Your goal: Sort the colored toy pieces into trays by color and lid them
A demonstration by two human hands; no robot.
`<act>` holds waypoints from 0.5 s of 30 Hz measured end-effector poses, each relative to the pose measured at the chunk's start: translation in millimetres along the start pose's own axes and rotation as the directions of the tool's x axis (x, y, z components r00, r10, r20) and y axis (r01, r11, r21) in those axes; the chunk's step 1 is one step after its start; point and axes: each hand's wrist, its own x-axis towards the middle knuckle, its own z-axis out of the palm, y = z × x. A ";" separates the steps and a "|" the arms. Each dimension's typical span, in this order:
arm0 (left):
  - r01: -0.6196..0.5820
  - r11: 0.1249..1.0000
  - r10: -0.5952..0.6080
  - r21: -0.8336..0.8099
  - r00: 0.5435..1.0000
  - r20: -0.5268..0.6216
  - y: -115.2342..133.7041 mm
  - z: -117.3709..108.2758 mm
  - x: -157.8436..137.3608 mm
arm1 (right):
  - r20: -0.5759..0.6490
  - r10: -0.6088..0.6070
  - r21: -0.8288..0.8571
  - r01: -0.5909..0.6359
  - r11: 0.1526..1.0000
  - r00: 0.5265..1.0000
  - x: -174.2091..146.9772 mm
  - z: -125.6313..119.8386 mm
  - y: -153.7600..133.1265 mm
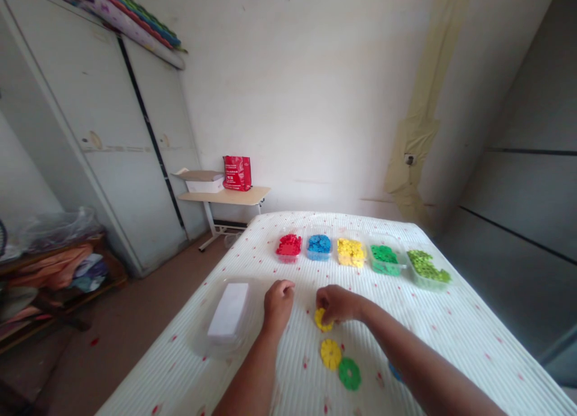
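Note:
My right hand [337, 303] pinches a yellow flower-shaped disc [321, 321] just above or on the white tablecloth; its fingers cover part of the disc. To its left, my left hand [278, 302] rests with curled fingers, and whatever its palm may hold is hidden. Nearer to me, a second yellow flower-shaped disc [330, 354] lies flat, with a green notched disc [350, 374] touching or very close to it. Partly behind my right forearm shows a blue piece [395, 372].
Clear tubs with red [289, 245], blue [319, 246], yellow [350, 252], green [384, 258] and light green pieces [427, 266] line the table's far side. A clear container [228, 314] with a white block stands left. Behind, a small desk [252, 195] carries a red bag [237, 173].

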 end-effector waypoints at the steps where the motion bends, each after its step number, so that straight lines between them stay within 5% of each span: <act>1: -0.002 1.000 0.002 -0.004 1.000 0.001 -0.6 0.3 0.1 | -0.067 0.025 0.040 -0.022 0.999 0.997 0.6 -9.2 2.9; 8: 0.006 1.000 -0.006 -0.009 1.000 0.014 -2.2 1.0 0.5 | -0.522 0.044 0.156 0.044 0.987 0.852 -4.5 -75.3 18.1; 12: 0.002 1.000 -0.002 -0.008 1.000 0.018 -3.4 1.9 1.9 | -0.600 0.069 0.168 0.041 0.985 0.797 -15.8 -85.5 25.3; 15: 0.007 1.000 -0.007 -0.010 1.000 0.014 -4.4 3.5 2.6 | -0.570 0.081 0.162 0.016 0.987 0.817 -24.3 -74.7 30.5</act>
